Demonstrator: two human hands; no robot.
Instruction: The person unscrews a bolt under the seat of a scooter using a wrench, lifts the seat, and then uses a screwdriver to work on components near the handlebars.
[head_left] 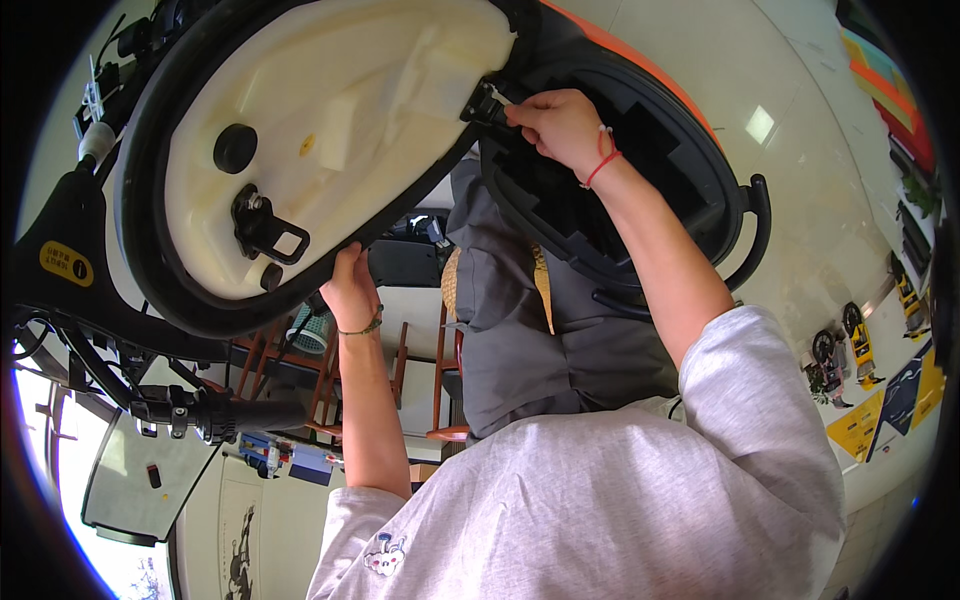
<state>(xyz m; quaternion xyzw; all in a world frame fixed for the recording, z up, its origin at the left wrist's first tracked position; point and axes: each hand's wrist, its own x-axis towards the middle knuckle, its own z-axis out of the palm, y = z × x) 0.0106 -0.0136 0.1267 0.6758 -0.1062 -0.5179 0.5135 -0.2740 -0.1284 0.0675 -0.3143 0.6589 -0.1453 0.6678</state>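
A scooter seat (290,75) is tipped up, its cream plastic underside and black padded rim facing me. My left hand (350,288) grips the rim at its lower right edge, with the fingers partly hidden behind it. At the seat's right end is a black metal hinge (484,104), joined near the dark storage compartment (640,180). My right hand (560,125) pinches a small pale piece right at this hinge; its kind is too small to tell. A black latch loop (268,232) and a round black rubber pad (235,148) sit on the seat's underside.
A black grab rail (758,225) curves out behind the compartment, beside an orange body panel (650,65). Lower left is a handlebar grip (265,415). Wooden chairs (440,375) and a light table (150,480) stand beyond. Small yellow two-wheelers (858,340) are at the right.
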